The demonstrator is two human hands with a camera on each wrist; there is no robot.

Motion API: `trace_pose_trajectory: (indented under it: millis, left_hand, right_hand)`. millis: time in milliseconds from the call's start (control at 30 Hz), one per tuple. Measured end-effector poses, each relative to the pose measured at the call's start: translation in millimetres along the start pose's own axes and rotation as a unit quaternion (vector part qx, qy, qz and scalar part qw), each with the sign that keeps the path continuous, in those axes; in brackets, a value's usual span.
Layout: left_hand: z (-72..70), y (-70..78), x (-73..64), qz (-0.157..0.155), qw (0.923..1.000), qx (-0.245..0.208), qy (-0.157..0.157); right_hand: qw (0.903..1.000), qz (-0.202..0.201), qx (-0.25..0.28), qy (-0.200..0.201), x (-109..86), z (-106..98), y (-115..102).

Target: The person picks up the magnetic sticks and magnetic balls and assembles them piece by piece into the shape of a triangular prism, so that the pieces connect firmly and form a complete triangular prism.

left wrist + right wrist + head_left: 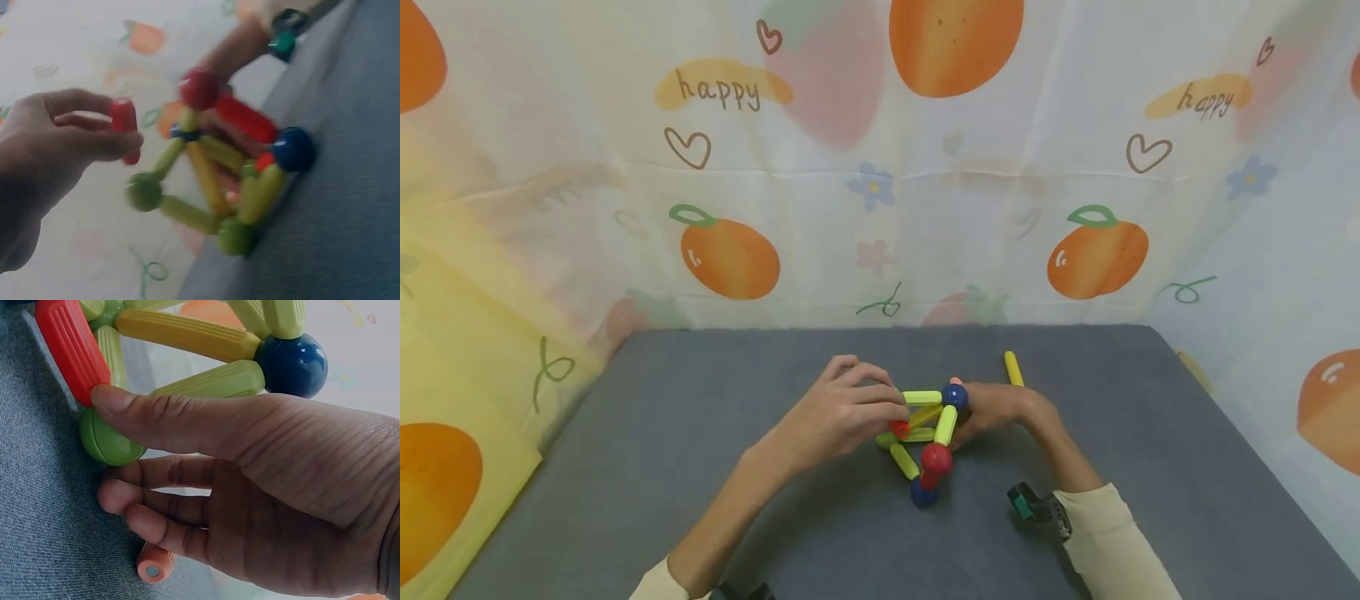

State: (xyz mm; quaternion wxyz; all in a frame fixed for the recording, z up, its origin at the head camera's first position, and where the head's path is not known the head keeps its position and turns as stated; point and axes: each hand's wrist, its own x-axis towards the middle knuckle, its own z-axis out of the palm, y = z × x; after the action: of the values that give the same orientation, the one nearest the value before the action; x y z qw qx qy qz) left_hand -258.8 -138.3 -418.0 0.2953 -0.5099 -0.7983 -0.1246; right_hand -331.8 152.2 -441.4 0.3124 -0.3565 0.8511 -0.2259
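Note:
My left hand [850, 412] pinches a short red magnetic rod [124, 117] between thumb and fingers, apart from the frame in the left wrist view. A frame of magnetic rods and balls stands on the table, with a red ball [936, 458], blue balls [954, 395], green balls [144, 191], and light green, yellow and red rods. At its far right side, my right hand [996, 406] grips a low green ball [106, 440], the thumb tip beside a red rod [74, 350]. A pink rod [155, 562] shows behind the right fingers; whether they touch it I cannot tell.
A loose yellow rod [1013, 368] lies beyond the right hand on the grey table [715, 392]. A fruit-patterned cloth [880, 208] hangs behind the table's back edge. Dark straps [1041, 508] sit by the sleeves.

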Motion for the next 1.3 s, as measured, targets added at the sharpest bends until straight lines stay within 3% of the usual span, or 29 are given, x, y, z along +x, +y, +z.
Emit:
trace_pose_trajectory:
  millis: [167, 367, 567, 933, 1167, 1300]
  left_hand:
    - [13.0, 8.8, 0.9, -0.015, 0.9979, 0.059, -0.024]
    - [21.5, 12.1, 3.1, -0.002, 0.9979, 0.063, -0.009]
    - [27.7, 19.1, 4.9, -0.007, 0.9992, 0.039, -0.009]
    - [25.8, 25.8, 7.5, -0.002, 0.9998, 0.005, -0.019]
    - [25.6, 27.2, 8.2, -0.013, 0.9996, -0.009, -0.023]
    - [24.8, 26.0, 6.8, -0.018, 0.9986, -0.046, -0.02]
  right_hand:
    - [0.9999, 0.015, 0.002, -0.001, 1.3, 0, -2]
    - [0.9997, 0.023, 0.002, 0.003, 0.5, 0, -2]
    - [0.9998, 0.021, 0.0, 0.001, -0.6, 0, -2]
    - [0.9994, 0.018, -0.005, -0.029, -3.2, -2, -5]
    - [0.989, 0.121, -0.056, -0.065, -26.2, -7, -27]
    - [0.9878, 0.122, -0.058, -0.077, -25.9, -6, -36]
